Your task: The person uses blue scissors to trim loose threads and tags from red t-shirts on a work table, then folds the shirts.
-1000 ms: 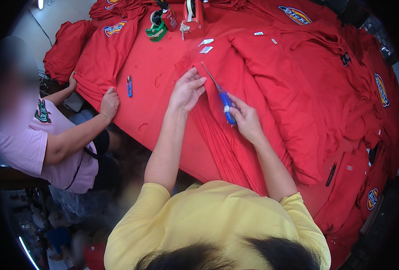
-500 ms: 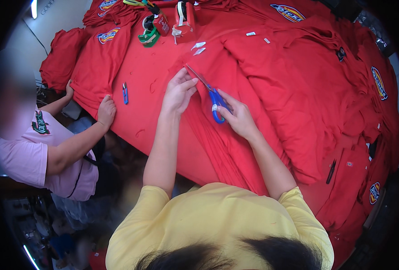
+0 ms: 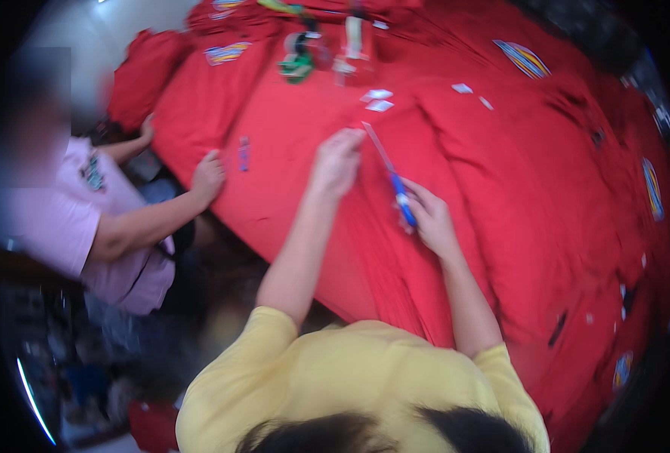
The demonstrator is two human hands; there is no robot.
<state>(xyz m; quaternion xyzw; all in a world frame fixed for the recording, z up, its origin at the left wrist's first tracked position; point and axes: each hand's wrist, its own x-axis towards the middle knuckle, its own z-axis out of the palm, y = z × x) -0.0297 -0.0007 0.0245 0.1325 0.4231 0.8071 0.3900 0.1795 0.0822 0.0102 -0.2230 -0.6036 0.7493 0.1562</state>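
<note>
A pile of red garments (image 3: 501, 189) covers the table. My right hand (image 3: 429, 219) grips blue-handled scissors (image 3: 392, 177), their blades pointing up and left toward my left hand. My left hand (image 3: 339, 158) presses down on the red fabric with fingers bent, right at the scissor tips. The picture is blurred, so I cannot tell whether the blades are open.
A person in a pink shirt (image 3: 71, 219) sits at the left with one hand (image 3: 208, 175) on the red cloth edge. A small blue tool (image 3: 243, 153) lies near that hand. White tags (image 3: 378, 100) and a green object (image 3: 296, 66) lie at the far side. Garment badges (image 3: 524, 59) show at the right.
The view has shifted, so everything sits lower in the frame. My hands stay close together with the scissors between them; the other person's hand stays on the cloth.
</note>
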